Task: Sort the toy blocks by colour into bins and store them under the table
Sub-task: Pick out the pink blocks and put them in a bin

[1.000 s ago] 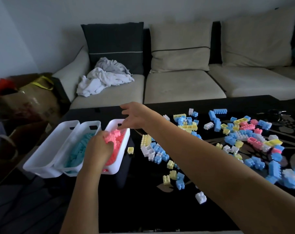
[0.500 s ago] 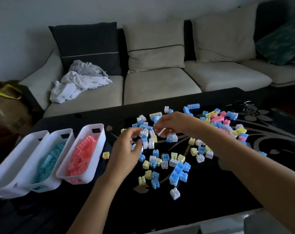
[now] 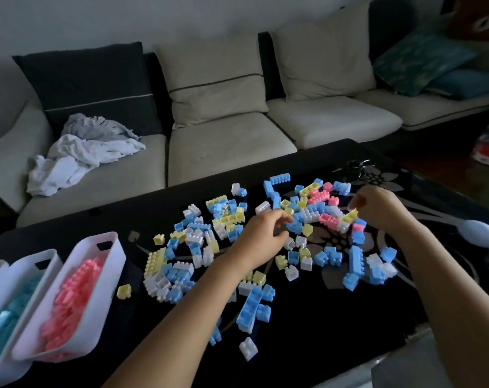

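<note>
Crowding left grip (image 3: 261, 238), right grip (image 3: 377, 208) (curled, contents unclear): blocks (image 3: 248, 306); bins (image 3: 108, 264) aside, sofa (image 3: 223, 149) behind.

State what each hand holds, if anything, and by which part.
Cannot be told. Fingertips of the right hand meet at the upper end of a yellow block; the left hand curls over the blocks, grip hidden.

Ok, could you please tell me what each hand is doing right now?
Left hand: open, fingers loosely curled above the loose blocks, nothing in its grip.
Right hand: fingertips at a yellow block; whether it holds it cannot be told.
</note>
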The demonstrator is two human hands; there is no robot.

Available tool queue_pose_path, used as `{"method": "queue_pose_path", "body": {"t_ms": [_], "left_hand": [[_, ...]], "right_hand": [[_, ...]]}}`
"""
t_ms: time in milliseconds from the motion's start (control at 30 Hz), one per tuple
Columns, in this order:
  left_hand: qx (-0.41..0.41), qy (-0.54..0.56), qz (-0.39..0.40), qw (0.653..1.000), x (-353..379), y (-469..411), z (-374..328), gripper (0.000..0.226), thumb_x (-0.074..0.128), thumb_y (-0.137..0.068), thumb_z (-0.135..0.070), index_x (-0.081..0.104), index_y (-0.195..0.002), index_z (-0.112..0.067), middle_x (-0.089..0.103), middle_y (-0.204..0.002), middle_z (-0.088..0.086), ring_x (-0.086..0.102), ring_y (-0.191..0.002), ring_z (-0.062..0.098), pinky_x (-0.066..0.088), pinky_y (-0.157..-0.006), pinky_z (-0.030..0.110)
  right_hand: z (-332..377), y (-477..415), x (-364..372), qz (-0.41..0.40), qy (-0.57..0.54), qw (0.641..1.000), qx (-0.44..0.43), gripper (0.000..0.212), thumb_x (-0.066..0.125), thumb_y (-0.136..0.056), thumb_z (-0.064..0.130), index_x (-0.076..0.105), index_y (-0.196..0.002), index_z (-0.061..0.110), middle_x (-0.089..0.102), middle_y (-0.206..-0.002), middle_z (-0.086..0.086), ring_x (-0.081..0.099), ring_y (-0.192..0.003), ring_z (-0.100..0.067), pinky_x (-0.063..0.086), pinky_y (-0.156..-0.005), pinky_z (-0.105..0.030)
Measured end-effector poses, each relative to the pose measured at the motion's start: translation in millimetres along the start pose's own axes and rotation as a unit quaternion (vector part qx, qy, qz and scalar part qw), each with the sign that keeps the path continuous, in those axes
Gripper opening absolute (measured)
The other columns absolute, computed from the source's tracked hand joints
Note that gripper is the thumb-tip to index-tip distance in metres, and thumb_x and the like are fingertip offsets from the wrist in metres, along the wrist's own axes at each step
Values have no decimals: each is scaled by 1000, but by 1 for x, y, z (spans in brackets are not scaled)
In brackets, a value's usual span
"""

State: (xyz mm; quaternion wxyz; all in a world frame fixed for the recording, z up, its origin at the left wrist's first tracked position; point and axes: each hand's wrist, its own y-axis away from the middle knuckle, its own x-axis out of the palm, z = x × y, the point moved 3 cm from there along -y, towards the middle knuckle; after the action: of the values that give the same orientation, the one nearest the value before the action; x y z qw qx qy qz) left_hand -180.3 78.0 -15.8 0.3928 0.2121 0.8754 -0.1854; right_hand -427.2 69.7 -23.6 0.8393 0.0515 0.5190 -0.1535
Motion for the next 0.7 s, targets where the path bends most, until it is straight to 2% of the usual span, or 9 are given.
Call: {"method": "queue_pose_path", "body": {"t_ms": [100,167,267,300,400,500,567,633,700], "left_hand": [[17,-15,39,999,25,-26,-16,25,56,-91,-10,61,-114,-18,55,-116,-3,54,-88,6,39,-74,12],[22,-32,57,998,42,-42,-25,26,56,-90,-8,61,-114,-19,52,-124,0,58,-81,10,44,-73,19],[21,-64,84,994,67,-66,-33,32,57,-88,-6,60,-118,-17,49,-129,6,57,-105,20,48,-85,29],[24,-80,92,992,74,-72,-34,31,59,-88,-10,60,-119,-16,50,-128,7,56,-108,23,49,-89,33],[26,-113,101,988,87,-87,-34,31,63,-88,-33,60,-112,-13,54,-117,8,59,-100,24,50,-88,37],[26,-118,96,988,91,-92,-30,35,70,-82,-32,56,-107,-13,55,-109,6,59,-93,22,49,-79,32],[39,-119,83,989,92,-91,-28,31,70,-82,-29,53,-103,-13,55,-103,6,58,-87,22,45,-71,29],[49,-116,69,990,96,-90,-27,28,69,-83,-29,51,-98,-13,57,-98,6,58,-80,20,44,-67,28],[44,-117,61,990,98,-93,-26,32,71,-81,-33,51,-98,-14,58,-97,5,59,-80,19,47,-69,30]], "right_hand": [[-13,3,2,109,57,992,3,25,61,-76,-1,63,-79,24,61,-96,-2,54,-81,-15,43,-63,-24],[-16,7,6,136,76,988,12,26,68,-74,1,65,-86,24,58,-93,3,54,-81,-12,41,-57,-21],[-15,7,11,106,85,991,12,31,73,-72,6,66,-99,19,62,-98,0,55,-86,-15,45,-65,-23],[-13,6,14,103,92,990,5,31,75,-72,9,66,-100,18,63,-100,0,57,-88,-15,46,-68,-25],[-11,4,20,98,98,990,-12,25,75,-75,15,68,-99,18,65,-102,1,59,-90,-15,44,-70,-23],[-17,-4,14,73,49,996,4,16,74,-76,14,67,-90,12,65,-96,-2,59,-86,-17,45,-67,-25],[-18,-12,7,13,7,1000,12,16,71,-78,12,66,-93,8,66,-97,-6,59,-86,-19,48,-70,-28],[-14,-23,3,-63,-29,998,-3,18,60,-84,4,65,-101,6,64,-107,-9,60,-96,-21,49,-78,-29],[-5,-33,8,-92,-49,994,-43,32,48,-85,-6,64,-109,7,58,-117,-9,57,-105,-22,44,-80,-24]]}}
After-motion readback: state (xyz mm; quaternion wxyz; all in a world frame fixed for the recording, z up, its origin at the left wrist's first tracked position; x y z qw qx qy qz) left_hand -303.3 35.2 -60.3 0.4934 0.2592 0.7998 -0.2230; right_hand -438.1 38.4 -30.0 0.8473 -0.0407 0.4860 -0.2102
